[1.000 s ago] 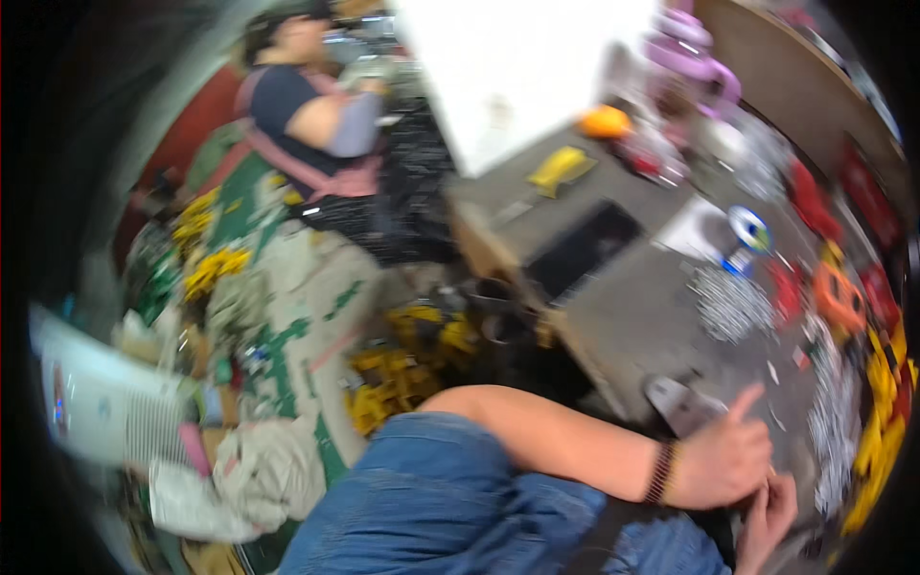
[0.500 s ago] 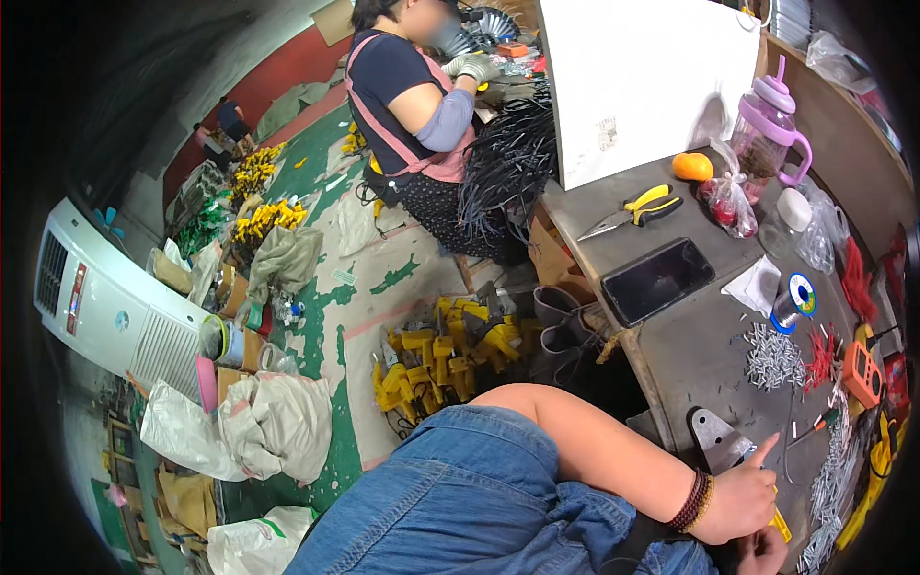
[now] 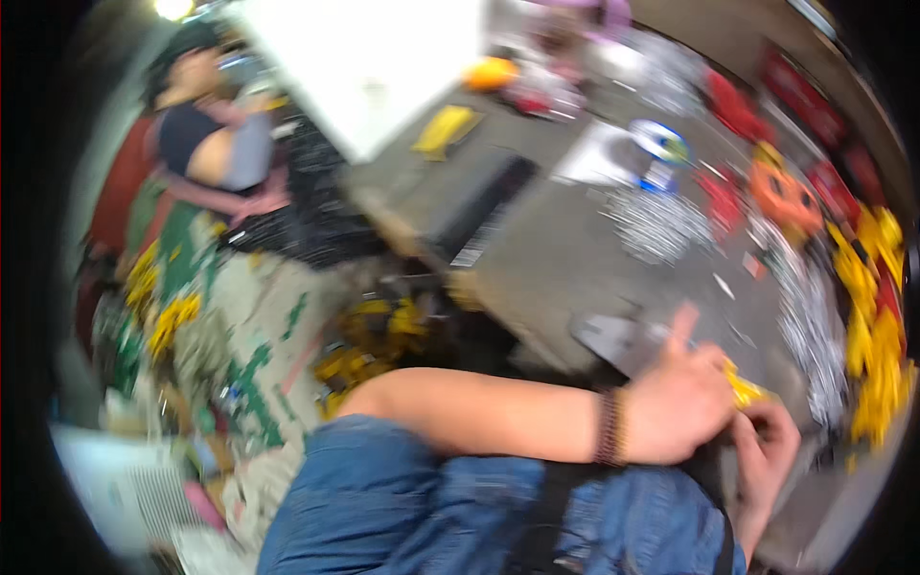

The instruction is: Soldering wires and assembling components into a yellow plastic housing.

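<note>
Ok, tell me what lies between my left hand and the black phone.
In the head view, a grey metal plate lies near your left hand; from there to the black phone the benchtop looks bare, though the picture is blurred.

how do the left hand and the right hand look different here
The left hand has bead bracelets at its wrist; the right hand shows a bare wrist.
The left hand points its index finger out over the table; the right hand has its fingers bent in toward the left.
The left hand is closer to the grey metal plate than the right hand is.
Both are ungloved and close to the yellow piece.
</note>
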Motion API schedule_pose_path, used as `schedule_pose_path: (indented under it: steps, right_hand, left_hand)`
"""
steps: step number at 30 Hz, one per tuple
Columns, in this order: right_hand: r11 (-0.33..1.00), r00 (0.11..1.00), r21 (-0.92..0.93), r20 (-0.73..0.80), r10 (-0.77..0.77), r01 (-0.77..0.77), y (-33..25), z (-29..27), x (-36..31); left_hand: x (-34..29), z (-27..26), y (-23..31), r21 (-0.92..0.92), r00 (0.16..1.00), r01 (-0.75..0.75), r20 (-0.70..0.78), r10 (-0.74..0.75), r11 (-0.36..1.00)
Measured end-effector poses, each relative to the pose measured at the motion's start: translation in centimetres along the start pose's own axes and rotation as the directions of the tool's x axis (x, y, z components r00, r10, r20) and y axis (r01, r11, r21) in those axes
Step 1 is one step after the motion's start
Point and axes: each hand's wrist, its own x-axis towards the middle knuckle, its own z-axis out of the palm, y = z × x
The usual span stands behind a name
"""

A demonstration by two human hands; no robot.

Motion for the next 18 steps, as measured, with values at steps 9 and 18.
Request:
schedule_pose_path:
  steps: [9,18]
  right_hand:
    - [0.996,0.969,-0.061,0.245,-0.042,0.058,-0.8,0.0,0.8]
    - [0.992,0.969,0.039,0.213,-0.123,0.117,0.4,0.0,0.5]
  left_hand:
    - [0.8,-0.4,-1.0,-0.144,0.996,0.068,-0.055,-0.077,0.987]
    - [0.4,-0.2,-0.9,-0.197,0.994,0.102,-0.026,-0.109,0.975]
